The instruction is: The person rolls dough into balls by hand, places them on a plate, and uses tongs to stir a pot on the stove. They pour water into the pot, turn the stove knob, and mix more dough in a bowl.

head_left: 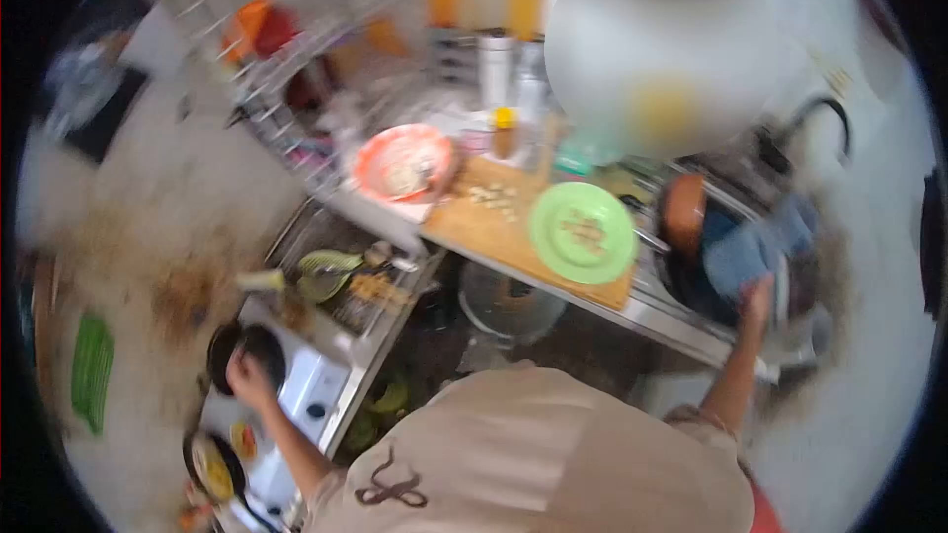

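Both bare hands are in view, one at each side of the work area. The right hand (758, 301) is grasping a bluish item (739, 259) by its lower edge; blur prevents closer identification. That item is held over the sink (778, 308), near an orange-brown vessel (683, 209). The left hand (253, 381) is at a black pan (267, 343) on the white stove (318, 383) — its fingers are curled, but whether they grip the pan cannot be told. A second pan (190, 452), containing yellowish food, is near the stove's lower end. On the counter between the hands lies a wooden cutting board (456, 224), bearing pale cut pieces (494, 199) and, toward its right end, a light green plate (555, 252) with small brownish pieces in the middle. An orange-rimmed bowl (367, 170) — pale contents — stands just beside the board's left end; a yellow-capped jar (504, 138) stands behind the board.
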`<state>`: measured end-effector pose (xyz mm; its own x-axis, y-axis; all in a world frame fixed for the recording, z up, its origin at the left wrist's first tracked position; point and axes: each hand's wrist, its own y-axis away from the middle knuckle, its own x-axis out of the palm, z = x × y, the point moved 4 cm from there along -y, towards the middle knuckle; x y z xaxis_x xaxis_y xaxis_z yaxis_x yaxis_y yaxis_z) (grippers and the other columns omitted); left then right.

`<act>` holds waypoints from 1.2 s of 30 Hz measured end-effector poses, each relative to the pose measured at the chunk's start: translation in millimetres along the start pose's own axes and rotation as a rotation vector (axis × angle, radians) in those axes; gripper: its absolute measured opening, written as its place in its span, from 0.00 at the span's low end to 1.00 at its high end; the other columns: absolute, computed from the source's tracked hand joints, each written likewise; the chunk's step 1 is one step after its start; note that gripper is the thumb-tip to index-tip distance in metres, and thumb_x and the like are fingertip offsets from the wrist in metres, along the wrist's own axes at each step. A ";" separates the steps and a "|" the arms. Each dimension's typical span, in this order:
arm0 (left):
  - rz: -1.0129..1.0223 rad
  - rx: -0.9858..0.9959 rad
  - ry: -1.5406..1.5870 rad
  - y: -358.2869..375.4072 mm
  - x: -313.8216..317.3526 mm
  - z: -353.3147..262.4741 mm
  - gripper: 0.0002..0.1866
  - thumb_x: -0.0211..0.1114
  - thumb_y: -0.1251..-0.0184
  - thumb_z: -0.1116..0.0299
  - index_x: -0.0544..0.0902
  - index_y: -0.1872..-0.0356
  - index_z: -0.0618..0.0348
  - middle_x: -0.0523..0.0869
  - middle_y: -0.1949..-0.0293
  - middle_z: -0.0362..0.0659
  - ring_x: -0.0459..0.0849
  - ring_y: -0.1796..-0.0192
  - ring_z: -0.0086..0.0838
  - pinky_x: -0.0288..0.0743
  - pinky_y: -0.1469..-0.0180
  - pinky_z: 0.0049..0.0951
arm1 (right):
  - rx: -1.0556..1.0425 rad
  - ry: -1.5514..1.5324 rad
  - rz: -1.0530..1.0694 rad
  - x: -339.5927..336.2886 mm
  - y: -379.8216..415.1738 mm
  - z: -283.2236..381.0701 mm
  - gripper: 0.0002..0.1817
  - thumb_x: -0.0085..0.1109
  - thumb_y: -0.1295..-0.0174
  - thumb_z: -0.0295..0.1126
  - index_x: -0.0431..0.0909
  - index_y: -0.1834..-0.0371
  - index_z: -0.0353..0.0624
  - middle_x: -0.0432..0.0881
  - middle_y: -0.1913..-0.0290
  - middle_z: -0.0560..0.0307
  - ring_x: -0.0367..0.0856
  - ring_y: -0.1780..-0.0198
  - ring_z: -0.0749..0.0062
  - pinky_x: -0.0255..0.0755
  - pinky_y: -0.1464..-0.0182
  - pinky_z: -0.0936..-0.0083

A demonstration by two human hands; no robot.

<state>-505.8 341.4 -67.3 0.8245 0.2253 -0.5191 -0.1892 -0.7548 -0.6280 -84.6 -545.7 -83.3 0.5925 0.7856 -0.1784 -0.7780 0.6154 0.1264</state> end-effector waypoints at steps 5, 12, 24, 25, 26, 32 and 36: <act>-0.127 -0.217 0.199 27.0 1.1 37.0 0.08 0.58 0.47 0.77 0.82 0.67 0.61 0.83 0.67 0.44 0.81 0.64 0.29 0.73 0.56 0.27 | 0.151 -0.134 0.157 -4.1 -58.2 -25.8 0.35 0.39 0.39 0.57 0.50 0.33 0.50 0.60 0.37 0.52 0.59 0.39 0.60 0.49 0.37 0.64; -0.421 -1.177 0.707 84.1 -10.4 64.9 0.11 0.58 0.46 0.74 0.77 0.60 0.58 0.79 0.67 0.39 0.76 0.68 0.23 0.71 0.67 0.24 | -0.005 0.045 0.024 23.3 -5.2 24.0 0.23 0.33 0.36 0.54 0.60 0.81 0.50 0.63 0.82 0.66 0.52 0.84 0.76 0.46 0.82 0.75; 0.263 -0.347 -0.322 -68.5 51.9 63.2 0.21 0.62 0.48 0.54 0.80 0.62 0.63 0.82 0.63 0.52 0.80 0.59 0.43 0.72 0.55 0.39 | 0.018 0.040 0.105 34.8 10.1 27.8 0.21 0.31 0.35 0.53 0.63 0.75 0.51 0.64 0.81 0.67 0.55 0.85 0.77 0.50 0.82 0.79; 0.388 -0.375 -0.381 -76.6 60.4 65.8 0.22 0.62 0.47 0.53 0.80 0.63 0.64 0.82 0.62 0.53 0.80 0.58 0.43 0.72 0.55 0.38 | 0.017 0.019 0.097 37.3 13.9 29.2 0.21 0.32 0.35 0.53 0.63 0.76 0.51 0.64 0.81 0.67 0.54 0.85 0.77 0.50 0.82 0.79; 0.513 -0.403 -0.439 -83.3 67.9 68.7 0.22 0.61 0.47 0.53 0.81 0.64 0.64 0.82 0.61 0.53 0.80 0.57 0.43 0.72 0.54 0.38 | 0.014 -0.001 0.090 37.4 16.3 29.5 0.21 0.32 0.35 0.53 0.63 0.76 0.51 0.64 0.81 0.67 0.54 0.85 0.77 0.50 0.82 0.79; 0.659 -0.461 -0.485 -91.8 102.0 110.8 0.22 0.54 0.40 0.54 0.79 0.65 0.69 0.80 0.59 0.58 0.78 0.54 0.46 0.71 0.51 0.40 | 0.008 0.043 0.069 35.9 1.7 17.8 0.22 0.34 0.36 0.54 0.63 0.79 0.51 0.64 0.82 0.66 0.58 0.84 0.76 0.51 0.84 0.77; 0.468 -0.432 -0.429 -90.9 108.9 112.4 0.21 0.47 0.35 0.60 0.72 0.56 0.74 0.75 0.54 0.62 0.75 0.52 0.52 0.70 0.50 0.42 | -0.025 0.007 0.102 33.3 -1.8 13.6 0.23 0.34 0.36 0.55 0.64 0.79 0.50 0.66 0.82 0.64 0.60 0.84 0.76 0.51 0.85 0.77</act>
<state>-458.8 503.8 -131.9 0.4137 -0.0242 -0.9101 -0.1691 -0.9843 -0.0507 -60.6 -519.8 -76.2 0.5088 0.8435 -0.1724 -0.8390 0.5307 0.1203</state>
